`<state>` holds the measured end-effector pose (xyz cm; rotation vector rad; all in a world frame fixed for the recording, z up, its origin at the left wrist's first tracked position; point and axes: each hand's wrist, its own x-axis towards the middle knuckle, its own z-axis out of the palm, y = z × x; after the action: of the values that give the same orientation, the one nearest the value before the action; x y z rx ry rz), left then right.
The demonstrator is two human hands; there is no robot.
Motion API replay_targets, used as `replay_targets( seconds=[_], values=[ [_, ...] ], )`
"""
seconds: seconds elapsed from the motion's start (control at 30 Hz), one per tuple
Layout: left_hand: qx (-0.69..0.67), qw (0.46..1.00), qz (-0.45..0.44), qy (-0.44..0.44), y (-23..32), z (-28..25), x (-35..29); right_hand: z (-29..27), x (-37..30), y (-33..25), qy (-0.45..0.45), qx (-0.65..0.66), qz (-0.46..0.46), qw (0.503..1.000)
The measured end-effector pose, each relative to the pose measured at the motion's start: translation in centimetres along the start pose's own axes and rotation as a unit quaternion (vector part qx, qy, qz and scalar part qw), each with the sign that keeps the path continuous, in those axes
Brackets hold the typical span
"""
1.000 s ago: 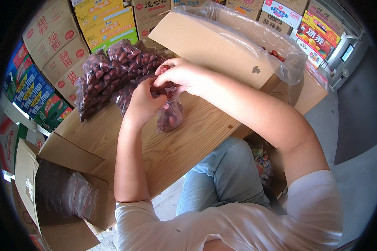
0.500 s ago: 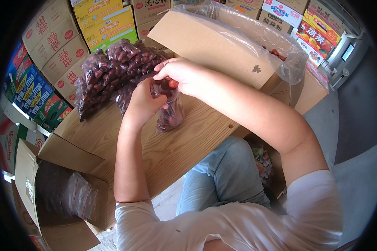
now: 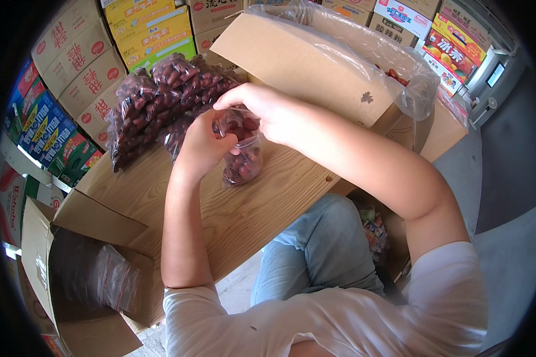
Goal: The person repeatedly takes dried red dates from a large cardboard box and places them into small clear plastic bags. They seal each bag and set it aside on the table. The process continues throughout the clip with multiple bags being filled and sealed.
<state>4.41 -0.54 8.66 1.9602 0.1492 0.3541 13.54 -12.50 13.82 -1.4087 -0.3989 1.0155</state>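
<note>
A clear plastic bag (image 3: pixel 242 169) partly filled with dark red dates hangs upright just over the wooden table. My left hand (image 3: pixel 207 141) is closed on the near left side of its mouth, thumb pressed to the plastic. Arched over the far side, my right hand (image 3: pixel 255 107) has its fingers bent at the upper edge, fingertips close to the left hand. Between the hands, more dates (image 3: pixel 239 126) show through clear plastic with a rounded rim; whether that rim is a cup or the bag's edge I cannot tell. Behind lies a pile of filled date bags (image 3: pixel 161 98).
A large carton (image 3: pixel 315 65) lined with clear plastic, with dates inside, stands at the far right of the wooden table (image 3: pixel 238 217). At lower left, an open carton (image 3: pixel 53 279) holds flat clear bags (image 3: pixel 116 279). Stacked cartons (image 3: pixel 80 65) line the back.
My right hand has shifted slightly, and its fingers are lifted a little off the bag's mouth. More dates show between the hands. The left hand is nearly still.
</note>
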Motion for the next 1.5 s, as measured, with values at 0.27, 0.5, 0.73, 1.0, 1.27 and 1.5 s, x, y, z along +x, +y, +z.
replay_targets(
  seconds=[0.27,0.5,0.73,1.0,1.27,1.5],
  values=[
    [-0.035,0.999,0.006,-0.014,0.7,0.5,-0.2,-0.9,-2.1,0.0,-0.058,-0.011,-0.015,0.998],
    [-0.134,0.99,0.036,-0.019,0.5,1.3,-0.4,-3.9,-7.3,-4.2,0.011,-0.188,-0.246,0.951],
    [-0.131,0.989,-0.009,-0.07,0.0,1.9,0.1,-16.1,-7.4,-17.2,0.227,-0.252,-0.412,0.846],
    [-0.11,0.992,-0.025,-0.055,0.5,1.5,0.1,-27.0,1.0,-16.9,0.163,-0.693,0.147,0.687],
    [-0.079,0.993,-0.03,-0.079,1.4,1.0,0.3,-34.6,9.7,-6.7,0.03,-0.668,0.204,0.715],
    [-0.074,0.994,-0.025,-0.079,0.6,0.8,0.8,-35.0,9.6,-7.2,0.056,-0.649,0.205,0.731]
  ],
)
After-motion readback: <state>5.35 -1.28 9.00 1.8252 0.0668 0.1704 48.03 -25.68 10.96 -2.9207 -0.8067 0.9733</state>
